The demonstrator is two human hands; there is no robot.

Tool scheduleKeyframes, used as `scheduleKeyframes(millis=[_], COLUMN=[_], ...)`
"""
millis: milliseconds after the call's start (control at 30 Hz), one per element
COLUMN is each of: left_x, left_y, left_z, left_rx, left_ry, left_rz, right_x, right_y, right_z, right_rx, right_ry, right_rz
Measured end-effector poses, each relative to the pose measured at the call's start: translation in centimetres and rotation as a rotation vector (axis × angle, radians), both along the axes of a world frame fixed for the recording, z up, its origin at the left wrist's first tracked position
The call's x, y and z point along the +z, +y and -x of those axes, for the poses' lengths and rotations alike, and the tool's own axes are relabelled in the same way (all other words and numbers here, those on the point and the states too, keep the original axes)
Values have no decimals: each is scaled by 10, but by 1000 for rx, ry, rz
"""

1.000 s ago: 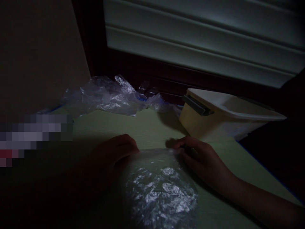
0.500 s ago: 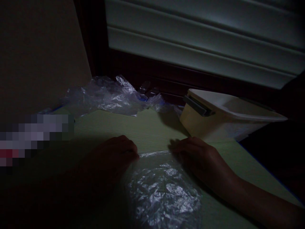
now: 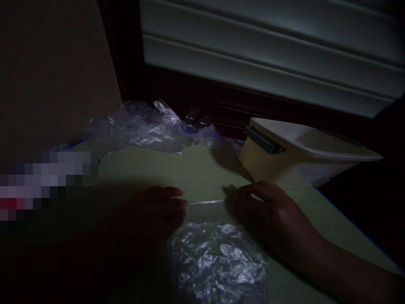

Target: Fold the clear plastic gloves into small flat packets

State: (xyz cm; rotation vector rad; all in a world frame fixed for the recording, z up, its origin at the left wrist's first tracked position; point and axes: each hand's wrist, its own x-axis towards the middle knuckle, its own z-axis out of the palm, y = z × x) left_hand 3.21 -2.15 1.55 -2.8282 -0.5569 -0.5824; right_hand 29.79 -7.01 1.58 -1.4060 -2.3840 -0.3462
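A clear plastic bag [image 3: 218, 257] with crinkled contents lies on the pale green tabletop [image 3: 177, 169] close to me. My left hand [image 3: 152, 211] rests flat at the bag's upper left corner, fingers stretched toward its top edge. My right hand [image 3: 268, 207] lies at the upper right corner, fingers spread and touching the same edge. The scene is very dark, so the exact grip on the bag's edge is hard to make out.
A heap of crumpled clear plastic [image 3: 145, 126] lies at the table's far edge. A cream lidded container [image 3: 300, 156] with a dark clasp stands at the right. A beige wall is at left, white slats behind. A blurred patch covers the left side.
Both hands' fingers have uncurled and flattened along the bag's top edge, which now lies flatter on the table. The bag itself has hardly shifted.
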Motion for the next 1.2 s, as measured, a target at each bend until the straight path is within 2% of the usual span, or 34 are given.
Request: scheduleKeyframes(millis=[133, 267, 433, 800, 933, 1067, 1200], left_x=[5, 3, 2, 10, 6, 2, 3], left_y=[-1, 1, -1, -8, -7, -7, -7], left_z=[1, 2, 2, 0, -1, -3, -3], left_rx=[19, 26, 54, 72, 71, 149, 145], left_ry=[50, 66, 81, 120, 116, 100, 106], left_rz=[-85, -186, -230, -126, -182, -220, -221], right_x=[3, 8, 11, 12, 12, 10, 9], right_y=[-2, -6, -9, -15, -17, -17, -18], right_z=[0, 3, 5, 10, 12, 13, 14], right_rx=[-16, -12, -8, 25, 48, 67, 84], right_ry=[-90, -106, -144, -188, -166, -169, -189], right_rz=[-42, -49, -59, -115, -126, -84, -67])
